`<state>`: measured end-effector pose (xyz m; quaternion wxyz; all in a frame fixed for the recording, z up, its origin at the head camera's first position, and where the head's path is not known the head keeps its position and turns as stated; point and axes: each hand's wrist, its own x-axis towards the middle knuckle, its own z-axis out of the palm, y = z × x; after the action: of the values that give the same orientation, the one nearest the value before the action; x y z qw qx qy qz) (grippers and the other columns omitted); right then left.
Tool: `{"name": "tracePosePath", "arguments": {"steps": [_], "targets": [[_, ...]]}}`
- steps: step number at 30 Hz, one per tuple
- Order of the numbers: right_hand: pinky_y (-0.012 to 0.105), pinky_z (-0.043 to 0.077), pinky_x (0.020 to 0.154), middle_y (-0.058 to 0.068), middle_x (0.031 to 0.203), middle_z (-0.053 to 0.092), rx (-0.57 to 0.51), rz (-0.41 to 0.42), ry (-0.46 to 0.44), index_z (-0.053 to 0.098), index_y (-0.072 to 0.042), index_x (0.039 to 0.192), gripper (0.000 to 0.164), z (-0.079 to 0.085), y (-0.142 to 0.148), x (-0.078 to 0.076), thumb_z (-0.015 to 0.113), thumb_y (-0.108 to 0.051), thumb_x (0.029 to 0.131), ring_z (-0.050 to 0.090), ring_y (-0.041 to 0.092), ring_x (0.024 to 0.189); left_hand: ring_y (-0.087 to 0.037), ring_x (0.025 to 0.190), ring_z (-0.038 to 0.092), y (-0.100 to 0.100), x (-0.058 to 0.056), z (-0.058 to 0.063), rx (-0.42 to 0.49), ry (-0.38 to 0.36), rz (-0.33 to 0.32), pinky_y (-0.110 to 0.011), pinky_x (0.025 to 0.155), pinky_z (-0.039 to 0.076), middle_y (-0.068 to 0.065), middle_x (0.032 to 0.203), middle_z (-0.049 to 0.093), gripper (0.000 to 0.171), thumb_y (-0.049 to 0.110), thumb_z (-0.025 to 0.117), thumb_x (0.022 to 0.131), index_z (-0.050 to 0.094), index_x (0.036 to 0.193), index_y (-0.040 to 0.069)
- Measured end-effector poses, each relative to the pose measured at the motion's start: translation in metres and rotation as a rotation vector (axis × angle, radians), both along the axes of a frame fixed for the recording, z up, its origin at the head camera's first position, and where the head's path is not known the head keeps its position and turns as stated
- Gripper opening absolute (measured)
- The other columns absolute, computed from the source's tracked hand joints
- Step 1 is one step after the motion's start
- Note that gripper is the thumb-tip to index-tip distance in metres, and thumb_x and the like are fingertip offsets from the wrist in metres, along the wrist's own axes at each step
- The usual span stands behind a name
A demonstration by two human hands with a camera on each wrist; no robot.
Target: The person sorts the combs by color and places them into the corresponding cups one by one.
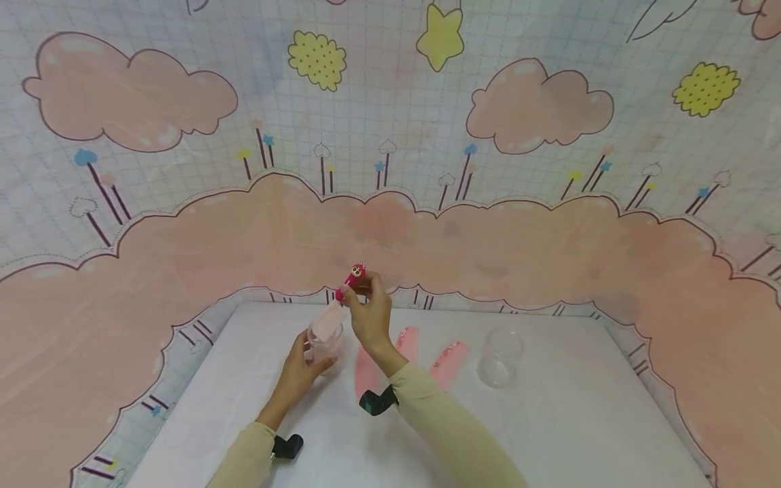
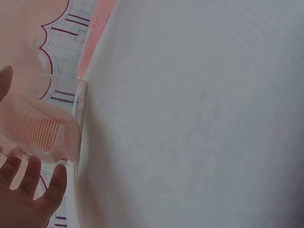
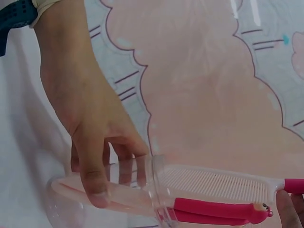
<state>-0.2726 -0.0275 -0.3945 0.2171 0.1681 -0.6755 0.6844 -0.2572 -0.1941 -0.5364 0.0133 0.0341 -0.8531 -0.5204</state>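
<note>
My left hand holds a clear plastic jar upright, thumb on one side and fingers round the other. Inside the jar stands a pale pink comb, its teeth showing through the wall in the left wrist view. A red handle with a small face at its end sticks out of the jar's mouth in the right wrist view. Above it, my right hand pinches the red, cartoon-faced handle of another pale pink comb. This comb's toothed end points down at the jar's mouth, overlapping the rim in the head view.
A second clear jar stands on the white table to the right. Several flat pink curved pieces, such as a flower-patterned one, lie between the jars, partly behind my right arm. A printed curtain rises behind the table.
</note>
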Motion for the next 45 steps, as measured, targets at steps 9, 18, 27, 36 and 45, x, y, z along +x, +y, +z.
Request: {"name": "tracePosePath", "arguments": {"steps": [9,18,27,36,45], "targets": [[0.023,0.060,0.069,0.017,0.102,0.067,0.003,-0.031,-0.038,0.060,-0.003,0.112,0.025,-0.034,-0.011,-0.019,0.070,-0.005,0.089,0.070,0.027,0.091,-0.039,0.139,0.037,-0.001,-0.001,-0.002,-0.006,0.004,-0.004,-0.056,0.109,0.042,-0.017,0.157,0.030,0.091,0.034,0.074,0.087,0.016,0.154,0.012],[0.022,0.060,0.071,0.013,0.097,0.070,0.027,-0.035,-0.047,0.066,-0.007,0.104,0.020,-0.041,-0.016,-0.017,0.074,-0.010,0.086,0.072,0.018,0.083,-0.039,0.138,0.040,-0.002,-0.001,-0.004,-0.028,0.068,-0.009,-0.056,0.107,0.044,-0.019,0.153,0.035,0.089,0.032,0.075,0.087,0.021,0.152,0.008],[0.022,0.060,0.072,0.011,0.095,0.073,0.073,-0.056,-0.073,0.069,-0.008,0.101,0.017,-0.048,-0.019,-0.016,0.075,-0.014,0.086,0.073,0.019,0.078,-0.041,0.138,0.039,-0.002,0.000,-0.006,-0.035,0.064,-0.009,-0.056,0.107,0.044,-0.020,0.154,0.034,0.088,0.033,0.074,0.088,0.019,0.153,0.007],[0.019,0.059,0.072,0.008,0.094,0.076,0.136,-0.117,-0.082,0.072,-0.010,0.101,0.018,-0.054,-0.022,-0.019,0.076,-0.017,0.086,0.073,0.017,0.078,-0.041,0.139,0.038,-0.003,-0.002,-0.003,-0.043,0.057,-0.016,-0.055,0.107,0.044,-0.021,0.155,0.032,0.091,0.036,0.073,0.087,0.018,0.153,0.007],[0.019,0.059,0.067,0.008,0.086,0.077,0.121,-0.136,-0.118,0.073,-0.010,0.096,0.014,-0.058,-0.026,-0.020,0.077,-0.012,0.083,0.074,0.014,0.072,-0.041,0.137,0.040,-0.004,-0.002,-0.006,-0.025,0.065,-0.017,-0.055,0.107,0.045,-0.023,0.153,0.035,0.092,0.036,0.074,0.087,0.019,0.152,0.005]]}}
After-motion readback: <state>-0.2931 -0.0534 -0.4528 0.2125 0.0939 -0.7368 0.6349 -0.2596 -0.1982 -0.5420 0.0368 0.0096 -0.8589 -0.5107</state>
